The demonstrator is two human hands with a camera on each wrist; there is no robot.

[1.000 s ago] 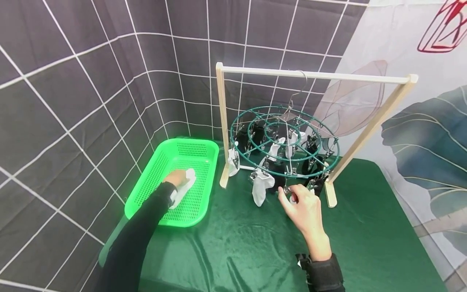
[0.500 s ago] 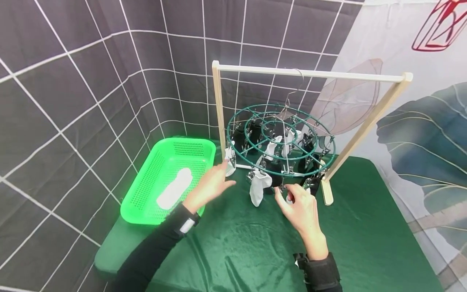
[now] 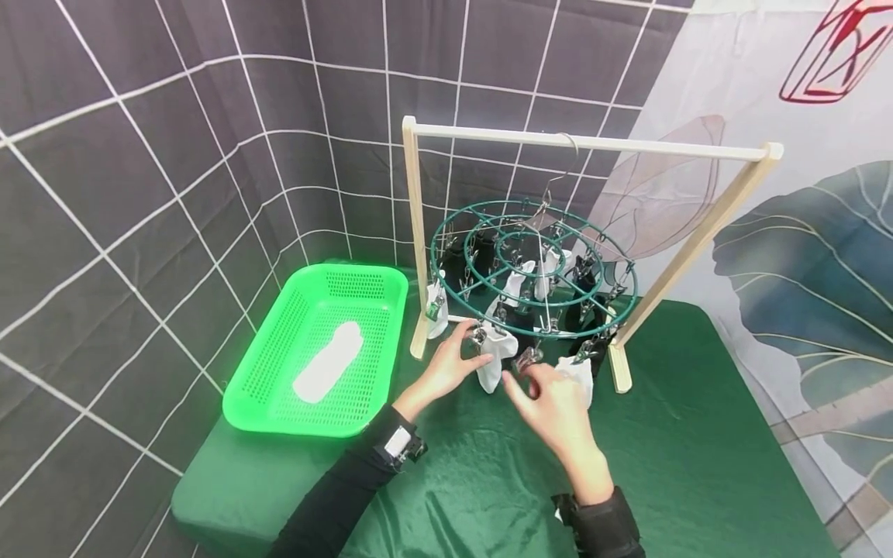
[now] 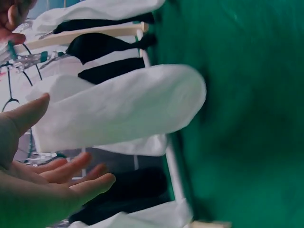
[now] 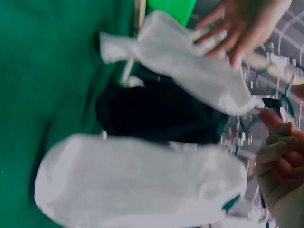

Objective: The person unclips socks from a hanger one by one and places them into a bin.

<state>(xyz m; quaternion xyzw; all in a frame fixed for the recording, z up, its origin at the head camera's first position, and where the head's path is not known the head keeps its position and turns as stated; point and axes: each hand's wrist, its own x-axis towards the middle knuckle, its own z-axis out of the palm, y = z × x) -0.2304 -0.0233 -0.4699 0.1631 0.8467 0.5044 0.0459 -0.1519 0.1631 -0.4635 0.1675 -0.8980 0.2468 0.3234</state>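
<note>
- White sock [image 3: 491,363] hangs from a clip on front edge of round green clip hanger [image 3: 533,267], toe down, just above tabletop [image 3: 488,480]; also seen in left wrist view [image 4: 123,109] & right wrist view [image 5: 190,66].
- Left hand [image 3: 449,360] at the sock's left side, fingers spread & relaxed, tips touching or just beside it; not curled round it. Left wrist view: palm open [image 4: 42,175], sock right next to fingers.
- Right hand [image 3: 551,407] just right of that sock, under hanger rim, thumb & forefinger up at a metal clip [image 3: 525,358]; looks like a pinch on the clip but contact partly hidden.
- 2nd white sock [image 3: 577,377] hangs just behind/right of right hand; big in right wrist view [image 5: 137,183].
- Black socks [image 3: 519,318] & more white ones clipped on inner rings.
- Hanger hooked over wooden rack [image 3: 586,145], rack stands on green cloth-covered tabletop.
- Green plastic basket [image 3: 279,341] left of rack, well apart from hands; one white sock [image 3: 328,372] lies flat inside.
- Bkgd: dark tiled wall left, leaf-print curtain right.
</note>
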